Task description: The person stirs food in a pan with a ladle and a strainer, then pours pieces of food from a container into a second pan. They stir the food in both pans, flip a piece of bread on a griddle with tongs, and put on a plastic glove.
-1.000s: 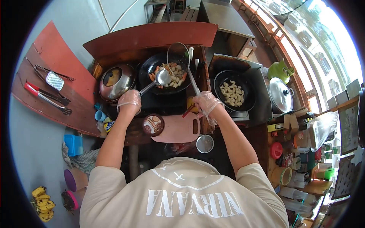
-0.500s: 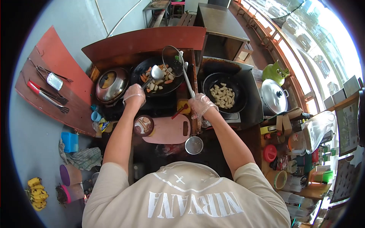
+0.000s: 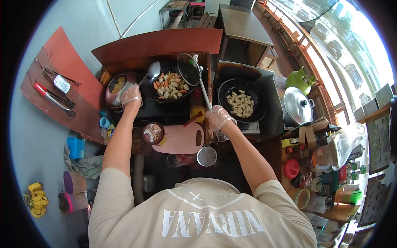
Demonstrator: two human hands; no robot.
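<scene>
In a clear plastic glove, my left hand is closed round the handle of a metal ladle. The ladle's bowl is raised at the left rim of a black wok, which holds orange and pale food pieces. Also gloved, my right hand grips the long handle of a round mesh strainer. Its mesh hangs over the wok's right side, with a bit of something green near its edge. Right of that hand, a second black pan holds pale chunks.
A lidded metal pot sits left of the wok. Nearer me lie a pink cutting board, a brown-lidded jar and a small sieve. A large lidded pot and a green gas cylinder stand at right.
My left hand has moved left and drawn the ladle from the wok's middle to its left rim. The food pieces have shifted into a heap. My right hand and the strainer have barely moved.
</scene>
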